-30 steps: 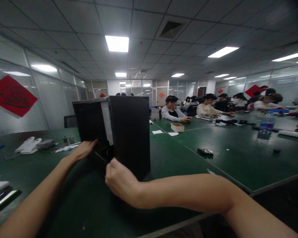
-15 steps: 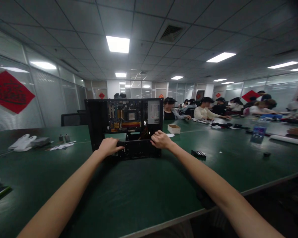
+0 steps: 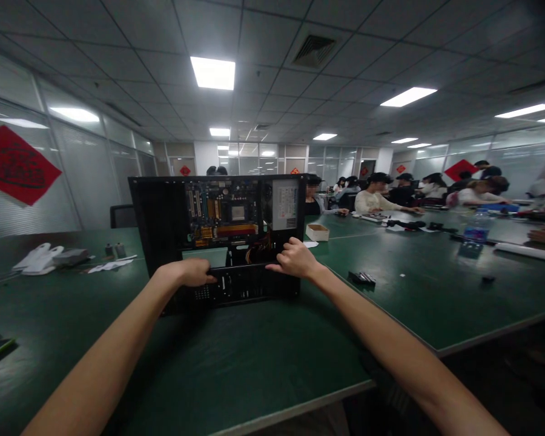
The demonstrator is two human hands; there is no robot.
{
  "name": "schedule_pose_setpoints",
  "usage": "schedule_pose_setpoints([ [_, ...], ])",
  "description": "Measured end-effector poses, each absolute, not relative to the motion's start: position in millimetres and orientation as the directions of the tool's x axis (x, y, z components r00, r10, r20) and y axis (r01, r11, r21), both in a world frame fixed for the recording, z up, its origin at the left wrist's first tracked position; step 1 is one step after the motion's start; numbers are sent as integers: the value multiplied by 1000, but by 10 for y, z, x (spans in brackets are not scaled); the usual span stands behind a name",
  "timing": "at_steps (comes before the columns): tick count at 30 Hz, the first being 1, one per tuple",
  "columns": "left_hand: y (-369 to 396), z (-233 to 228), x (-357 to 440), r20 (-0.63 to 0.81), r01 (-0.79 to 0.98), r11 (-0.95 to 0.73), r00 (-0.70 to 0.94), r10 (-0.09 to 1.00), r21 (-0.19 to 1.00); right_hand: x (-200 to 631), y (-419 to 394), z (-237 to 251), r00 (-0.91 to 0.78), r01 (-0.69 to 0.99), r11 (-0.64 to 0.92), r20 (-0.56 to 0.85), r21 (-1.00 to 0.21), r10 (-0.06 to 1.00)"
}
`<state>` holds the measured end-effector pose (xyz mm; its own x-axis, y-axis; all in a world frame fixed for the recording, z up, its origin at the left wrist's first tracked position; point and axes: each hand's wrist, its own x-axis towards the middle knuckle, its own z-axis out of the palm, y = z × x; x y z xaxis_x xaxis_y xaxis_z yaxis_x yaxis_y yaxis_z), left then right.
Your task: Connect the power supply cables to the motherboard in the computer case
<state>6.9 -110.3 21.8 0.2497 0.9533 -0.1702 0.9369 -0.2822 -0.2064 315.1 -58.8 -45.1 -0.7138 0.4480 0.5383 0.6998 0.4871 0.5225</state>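
A black computer case [image 3: 158,230] stands on the green table with its open side facing me. Inside it are a motherboard [image 3: 222,209], a silver-grey power supply [image 3: 284,203] and a bundle of loose cables [image 3: 258,249]. My left hand [image 3: 188,272] is closed around the left part of the case's horizontal crossbar, its fingers hidden behind the bar. Toward the bar's right end, my right hand [image 3: 295,259] grips the same frame with curled fingers.
Right of the case lie a small open box [image 3: 317,232] and a black metal part [image 3: 362,278]. A water bottle [image 3: 476,225] stands farther right. White plastic bags [image 3: 40,259] and small items lie at left. Several people sit around the tables beyond.
The case has come closer to me, its left side swinging left and nearer. Both hands have stayed on the frame, and my left hand has shifted slightly left with it.
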Motion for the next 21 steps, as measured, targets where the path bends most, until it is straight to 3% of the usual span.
schedule_pose_setpoints([
  [4, -1225, 265, 94, -224, 940, -290, 248, 943, -180, 2986, -770, -365, -700, 707, 556, 544, 437, 462],
  [6, -1237, 293, 104, -244, 941, -289, 243, 939, -174, 2833, -792, -291, -663, 709, 641, 586, 293, 466],
  [8, -1220, 346, 117, -258, 943, -289, 241, 935, -164, 2650, -737, -201, -616, 693, 716, 578, 77, 535],
  [10, -1190, 431, 137, -279, 938, -320, 275, 920, -131, 2465, -614, -117, -617, 686, 714, 408, -141, 673],
  [12, -1165, 544, 158, -290, 931, -359, 326, 900, -69, 2310, -456, -71, -642, 708, 655, 145, -264, 753],
  [14, -1149, 665, 172, -267, 920, -390, 380, 886, 16, 2213, -310, -76, -652, 730, 609, -49, -310, 756],
  [16, -1147, 767, 169, -186, 905, -417, 424, 886, 79, 2178, -208, -123, -651, 739, 589, -121, -326, 750],
  [19, -1162, 854, 134, -69, 880, -460, 470, 880, 122, 2209, -141, -210, -615, 769, 551, -137, -325, 777],
  [21, -1175, 870, 106, -53, 868, -479, 489, 871, 129, 2240, -131, -247, -608, 746, 540, -68, -389, 791],
])
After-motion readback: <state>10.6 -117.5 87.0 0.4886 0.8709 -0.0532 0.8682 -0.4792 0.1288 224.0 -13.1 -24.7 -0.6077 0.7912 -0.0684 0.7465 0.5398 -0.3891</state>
